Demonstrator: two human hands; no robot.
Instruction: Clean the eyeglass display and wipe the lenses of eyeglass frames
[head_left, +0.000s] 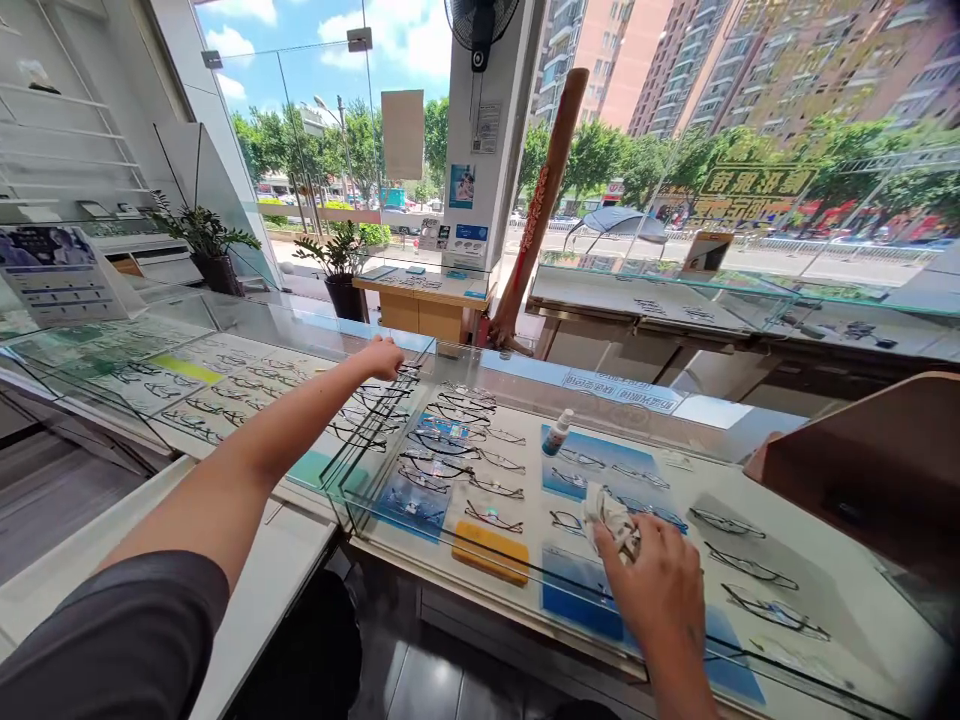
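right hand (664, 570) pinching bunched cloth (611, 518) between thumb and fingers, over glass counter (450, 583). cloth lies just ahead-left of palm, no clear long axis; left hand (382, 358) well apart, curled by far edge, can't tell if gripping. bottle (556, 434) beyond cloth, leftward.

- short sleeve (127, 640) on the left arm, lower left of the frame: plain dark grey, nearly black, kinda loose with some soft folds
- hem stops on the upper arm, just above the elbow
- bare from there down to the left hand (384, 358)
- right hand (660, 575), lower right, also bare, small dark mark by the wrist, too blurry to make out tbh
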